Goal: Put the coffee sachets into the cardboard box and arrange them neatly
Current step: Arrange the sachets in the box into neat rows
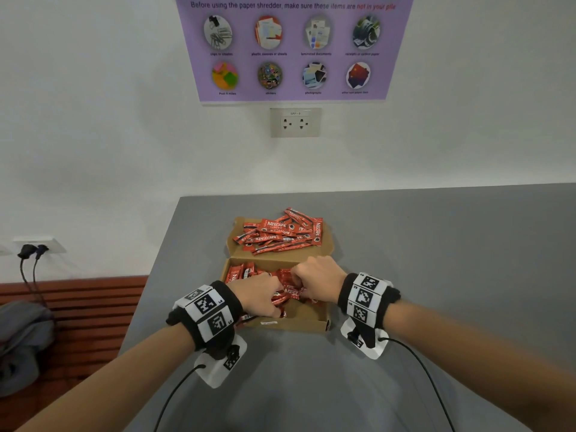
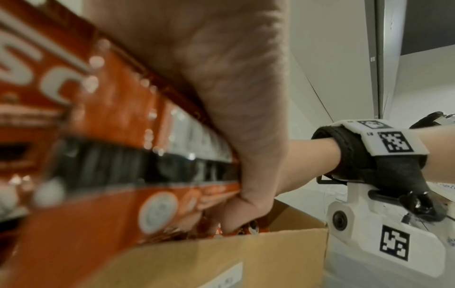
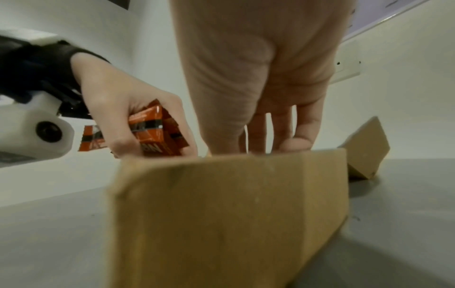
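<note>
The left hand (image 1: pixel 260 296) held a bundle of sachets (image 1: pixel 288 293) inside the cardboard box (image 1: pixel 293 325); the right hand (image 1: pixel 316 280) curled (grip contents hidden). Squaring ends together would have packed them neatly.

sachets (image 1: pixel 277 227) — NESCAFE CLASSIC | poster (image 1: pixel 293 48) — "Before using the paper shredder" | socket (image 1: pixel 295 122) — SPP-9

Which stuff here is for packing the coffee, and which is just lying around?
For the job:
- cardboard box
- sachets in both hands
- loose sachets on the open lid

Just lying about:
- shredder poster
- wall socket
- grey cloth
</note>
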{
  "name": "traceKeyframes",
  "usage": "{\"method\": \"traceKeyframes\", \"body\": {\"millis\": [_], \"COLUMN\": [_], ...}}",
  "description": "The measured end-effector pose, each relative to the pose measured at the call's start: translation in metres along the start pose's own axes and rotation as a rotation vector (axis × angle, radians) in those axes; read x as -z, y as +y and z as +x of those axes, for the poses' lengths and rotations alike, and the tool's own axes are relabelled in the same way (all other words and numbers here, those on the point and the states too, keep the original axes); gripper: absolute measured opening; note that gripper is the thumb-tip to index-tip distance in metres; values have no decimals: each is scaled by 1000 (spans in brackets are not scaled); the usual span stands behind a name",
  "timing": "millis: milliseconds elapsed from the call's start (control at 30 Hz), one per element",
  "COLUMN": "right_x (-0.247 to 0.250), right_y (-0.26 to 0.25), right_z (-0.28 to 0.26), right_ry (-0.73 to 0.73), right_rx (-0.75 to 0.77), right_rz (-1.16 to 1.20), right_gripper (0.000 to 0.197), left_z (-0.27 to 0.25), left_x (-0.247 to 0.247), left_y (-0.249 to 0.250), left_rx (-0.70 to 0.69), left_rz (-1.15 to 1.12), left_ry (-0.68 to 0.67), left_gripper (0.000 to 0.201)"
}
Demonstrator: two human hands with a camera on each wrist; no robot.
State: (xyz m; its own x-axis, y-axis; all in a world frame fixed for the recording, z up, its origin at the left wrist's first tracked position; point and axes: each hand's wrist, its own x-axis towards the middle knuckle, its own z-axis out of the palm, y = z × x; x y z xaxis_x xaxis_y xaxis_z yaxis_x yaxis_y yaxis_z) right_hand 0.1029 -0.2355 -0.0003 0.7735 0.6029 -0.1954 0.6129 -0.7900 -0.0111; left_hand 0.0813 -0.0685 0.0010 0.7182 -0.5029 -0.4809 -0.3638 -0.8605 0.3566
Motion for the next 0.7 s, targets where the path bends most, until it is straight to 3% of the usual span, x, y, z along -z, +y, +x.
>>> {"method": "traceKeyframes", "body": {"millis": [200,367,700], "right_x": [-6,-10,-15], "right_y": [9,11,22], "right_z": [-15,-19,-11], "right_ry": [5,34,52], "right_rx": [-53,-111,-104], "right_rz": [-9,101,214], "right_gripper": [26,12,16], "left_z": [3,4,8], "left_x": [-2,-1,-1], "left_y": [-1,3,10], "left_rx": [-35,-28,-23], "left_rz": [-37,-46,-49], "left_ry": [-3,-3,28], "left_gripper": [33,30,29]}}
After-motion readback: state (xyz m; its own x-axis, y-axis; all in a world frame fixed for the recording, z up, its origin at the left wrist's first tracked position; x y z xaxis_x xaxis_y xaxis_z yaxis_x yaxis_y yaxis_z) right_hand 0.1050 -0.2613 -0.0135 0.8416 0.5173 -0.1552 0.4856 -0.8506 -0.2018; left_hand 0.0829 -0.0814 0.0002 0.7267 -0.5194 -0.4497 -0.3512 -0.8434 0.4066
